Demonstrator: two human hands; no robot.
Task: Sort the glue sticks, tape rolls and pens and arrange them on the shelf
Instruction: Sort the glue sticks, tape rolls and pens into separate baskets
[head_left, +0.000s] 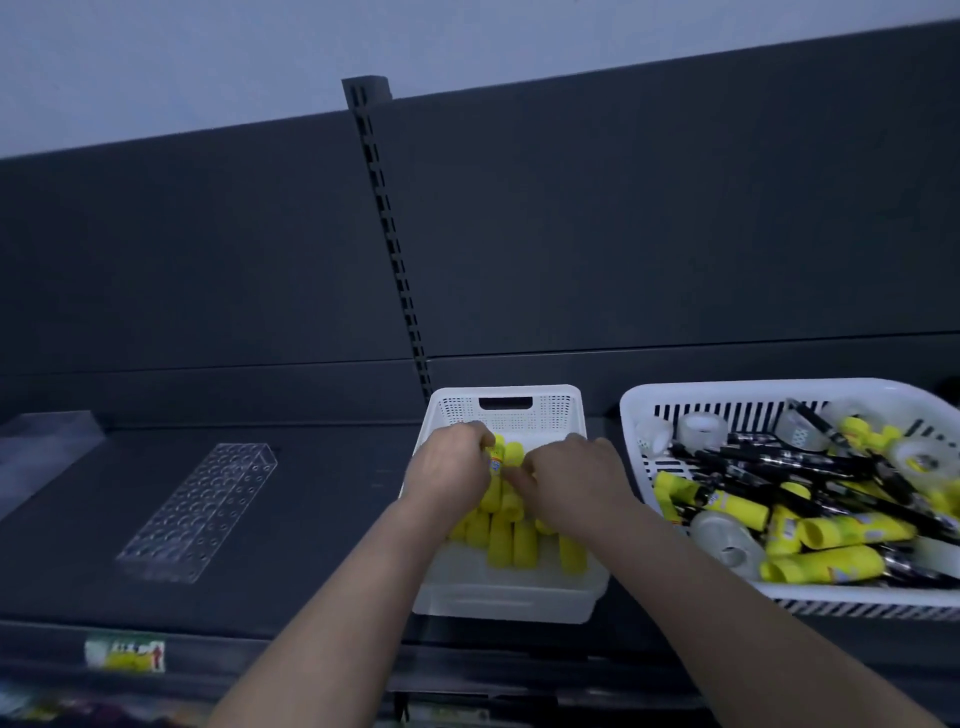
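Grips glue stick (496, 460) in left hand (449, 470) inside bin (506, 395) on shelf (311, 493); curls right hand (571, 483) among the rest, hold unclear. Works beside basket (727, 387) of mixed pens (769, 462) and tape (701, 428).

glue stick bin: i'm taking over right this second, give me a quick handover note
Left hand grips a glue stick over the small white bin.
Right hand is curled among the sticks beside it; I cannot tell whether it grips one.
Done: packed glue sticks fill rows in the bin.
Left: the large basket on the right holds loose glue sticks, black pens and tape rolls, all mixed. The clear holed rack on the shelf shows no pens.
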